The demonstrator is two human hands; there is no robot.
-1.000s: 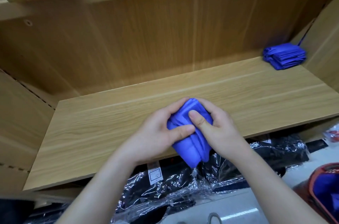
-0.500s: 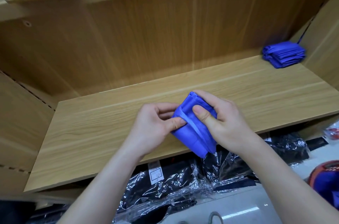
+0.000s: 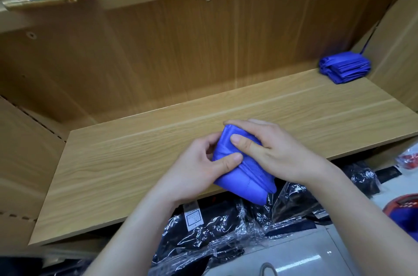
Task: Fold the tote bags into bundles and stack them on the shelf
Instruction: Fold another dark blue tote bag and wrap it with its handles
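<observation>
"Two hands on one bag. Where is it?"

"Centre of the frame, held just over the front edge of the wooden shelf [image 3: 135, 162]. The blue tote bag [image 3: 244, 176] is folded down to a thick wad, and its lower end hangs past the shelf lip."

"And the grip?"

"The left hand [image 3: 199, 169] curls round the bag's left side with its thumb pressed on top. The right hand [image 3: 278, 153] wraps over the far end from the right, thumb down on the fabric just above the left thumb. Both are closed on the bag."

"So what makes this fold a good one?"

"I'd judge the bundle is nearly done, with a last tuck in hand. The thumbs should pin the layers flat while the fingers draw the loose end tight, so no slack is trapped inside. Soft cloth like this will likely spring open if either pinch lets go early."

"Where should it end up?"

"A stack of folded blue bundles [image 3: 343, 67] sits at the upper right of the frame, in the shelf's back corner. It should match their size, or the pile may lean."

"Anything else about?"

"Black goods in clear wrap [image 3: 214, 230] lie under the shelf, at the bottom of the frame. Whether the bag's handles are tucked inside, I cannot tell."
</observation>
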